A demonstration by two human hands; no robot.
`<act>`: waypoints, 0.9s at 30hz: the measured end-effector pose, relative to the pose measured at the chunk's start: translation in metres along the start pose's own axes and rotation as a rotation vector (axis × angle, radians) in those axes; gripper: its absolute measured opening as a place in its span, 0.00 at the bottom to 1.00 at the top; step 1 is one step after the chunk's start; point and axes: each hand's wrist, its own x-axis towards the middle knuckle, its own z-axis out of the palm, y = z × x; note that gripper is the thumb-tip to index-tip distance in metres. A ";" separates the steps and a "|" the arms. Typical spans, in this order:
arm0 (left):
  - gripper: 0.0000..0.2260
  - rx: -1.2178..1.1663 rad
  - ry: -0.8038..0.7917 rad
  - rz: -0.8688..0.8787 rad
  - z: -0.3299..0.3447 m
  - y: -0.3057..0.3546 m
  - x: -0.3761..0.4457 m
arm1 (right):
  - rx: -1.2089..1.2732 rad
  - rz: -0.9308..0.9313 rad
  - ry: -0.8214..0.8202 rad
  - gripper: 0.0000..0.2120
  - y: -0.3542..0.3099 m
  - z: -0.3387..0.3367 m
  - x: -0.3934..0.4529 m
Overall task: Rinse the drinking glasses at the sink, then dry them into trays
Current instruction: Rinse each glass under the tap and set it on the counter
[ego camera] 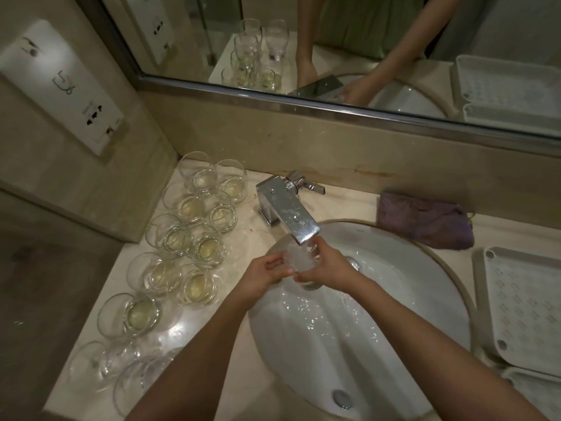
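Glass (299, 259) under faucet (291, 215) | both hands (264, 276) (326, 268) grip it | rim blurred by water

No words, brands or numbers can be read. Faint dark pictograms are seen on the white wall panel (60, 83); they are perhaps socket or switch markings, too blurred to decipher.

Clear drinking glasses (198, 285) stand on a glossy marble-look counter (252, 235) beside a polished chrome faucet (288, 212), smooth white glazed sink (409, 299), purple cloth (425, 221) and matt plastic tray (522, 308).
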 end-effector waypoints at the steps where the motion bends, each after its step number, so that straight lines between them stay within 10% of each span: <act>1: 0.20 0.022 0.008 -0.004 0.001 -0.001 0.000 | -0.010 0.017 -0.006 0.29 0.000 -0.003 0.001; 8: 0.25 0.101 -0.034 0.085 0.008 0.012 0.004 | 0.292 0.023 0.160 0.37 0.026 0.017 -0.011; 27: 0.14 0.095 -0.078 0.002 -0.011 0.018 -0.001 | -0.019 -0.031 0.069 0.32 0.003 0.011 -0.002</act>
